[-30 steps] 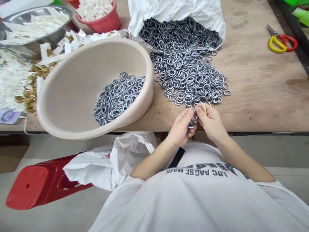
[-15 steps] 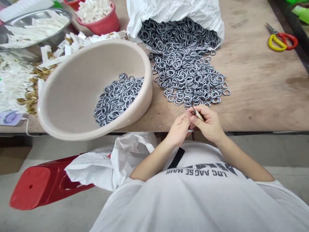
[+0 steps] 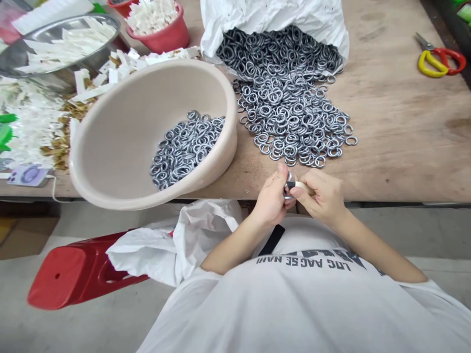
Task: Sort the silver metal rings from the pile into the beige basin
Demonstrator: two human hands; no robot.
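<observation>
Close together at the table's front edge are my two hands. My left hand (image 3: 271, 198) is closed on a grey ring (image 3: 287, 196), partly hidden by the fingers. Pinched in my right hand (image 3: 326, 193) is a small tool (image 3: 299, 185) with a dark tip and pale handle; the tip touches the ring. Just beyond the hands, a pile of grey rings (image 3: 294, 113) spills from a white sack (image 3: 272, 14). To the left, a large beige basin (image 3: 117, 117) holds more rings (image 3: 184, 152).
Red-and-yellow scissors (image 3: 437, 63) lie at the right. At the left are a metal bowl (image 3: 73, 61) and red tub (image 3: 169, 37) of white pieces, plus a purple device (image 3: 27, 175). Below the table are a red stool (image 3: 59, 277) and white cloth (image 3: 195, 235).
The view has shifted slightly. My right hand has turned, bringing the tool's dark tip against the ring, and the ring now shows more between my hands.
</observation>
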